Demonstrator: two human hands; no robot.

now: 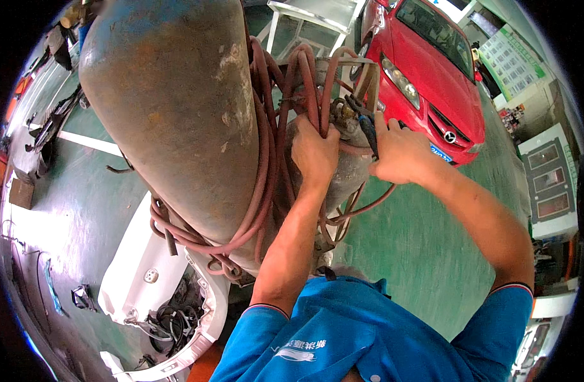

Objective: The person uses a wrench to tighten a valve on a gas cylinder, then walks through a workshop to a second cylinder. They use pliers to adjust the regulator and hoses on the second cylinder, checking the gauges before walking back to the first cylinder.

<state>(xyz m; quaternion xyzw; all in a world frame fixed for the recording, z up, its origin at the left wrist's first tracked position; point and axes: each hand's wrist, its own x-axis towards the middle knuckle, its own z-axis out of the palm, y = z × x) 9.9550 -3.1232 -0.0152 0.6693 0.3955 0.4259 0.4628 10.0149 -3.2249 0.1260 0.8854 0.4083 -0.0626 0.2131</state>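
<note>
My left hand is closed around a loop of dull red rubber hose, in front of a smaller grey gas cylinder. Its fingertips are partly hidden. In my right hand is a pair of pliers with dark and blue handles. The jaws of the pliers are up against the brass valve fitting on top of the smaller cylinder; whether they bite on it I cannot tell. More hose hangs in coils down the side of a large, rusty grey cylinder to the left.
A metal cart frame rises behind the smaller cylinder. Beyond it a red car is parked close by, and a white metal stand is at the back. A white bumper and black cables lie on the floor at lower left.
</note>
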